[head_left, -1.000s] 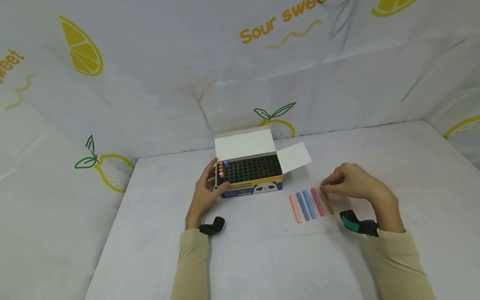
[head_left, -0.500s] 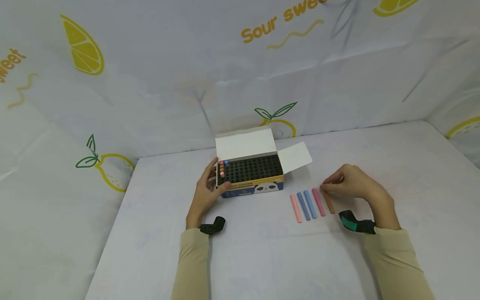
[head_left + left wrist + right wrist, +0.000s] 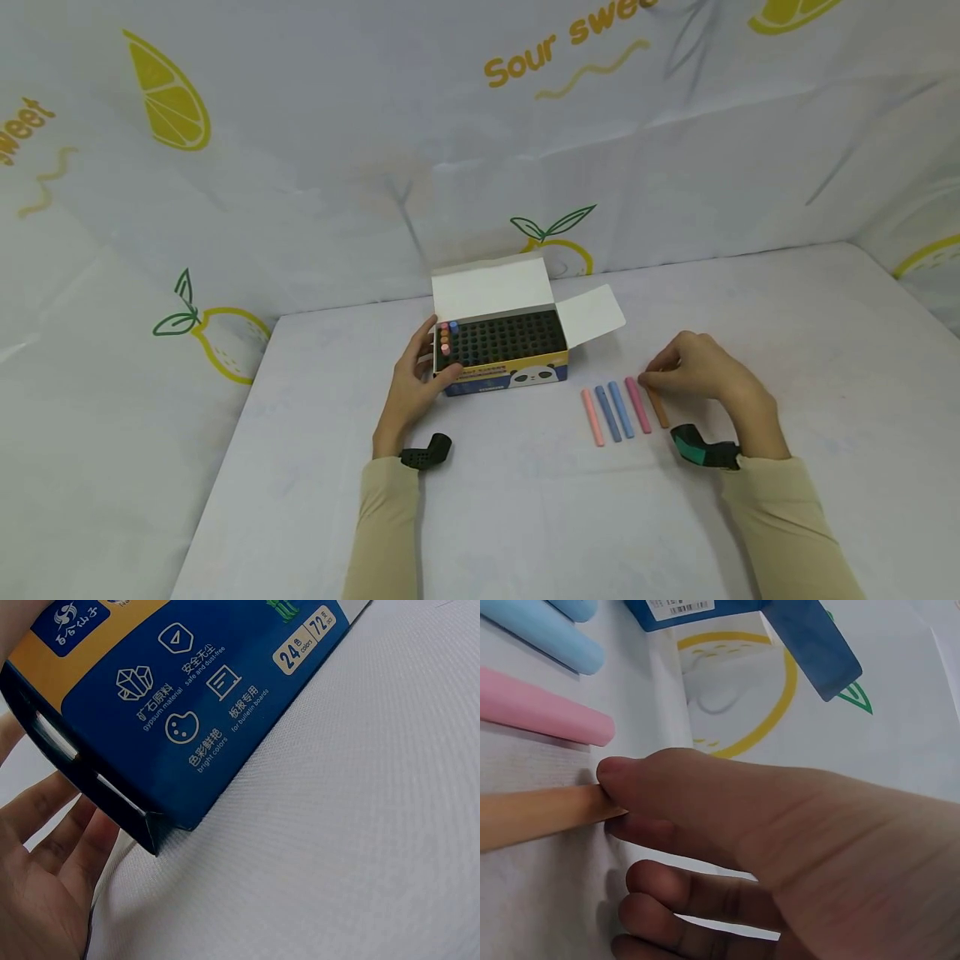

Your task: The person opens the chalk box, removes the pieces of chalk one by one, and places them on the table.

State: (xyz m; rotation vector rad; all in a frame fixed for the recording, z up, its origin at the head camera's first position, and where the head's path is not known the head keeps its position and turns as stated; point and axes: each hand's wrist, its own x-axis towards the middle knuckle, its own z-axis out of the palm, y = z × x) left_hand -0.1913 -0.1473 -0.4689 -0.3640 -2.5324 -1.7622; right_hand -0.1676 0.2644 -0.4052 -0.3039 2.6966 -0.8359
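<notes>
The chalk box, blue and yellow with a panda face, stands with its lid up at the back of the table. My left hand grips its left end, thumb at the front corner and fingers round the far side; the left wrist view shows the blue printed side of the box. With thumb and fingertip, my right hand pinches the top end of an orange chalk stick, which lies on the table. Left of it lie a magenta stick, two blue ones and a salmon-pink one.
Inside the box, a black holed insert bears several chalk sticks upright at its left end. A white side flap sticks out to the right. Behind the white table hangs a lemon-print cloth.
My right wrist and forearm have swung slightly left, while the fingertips stay at the top of the orange chalk. The left hand and box have kept their places.
</notes>
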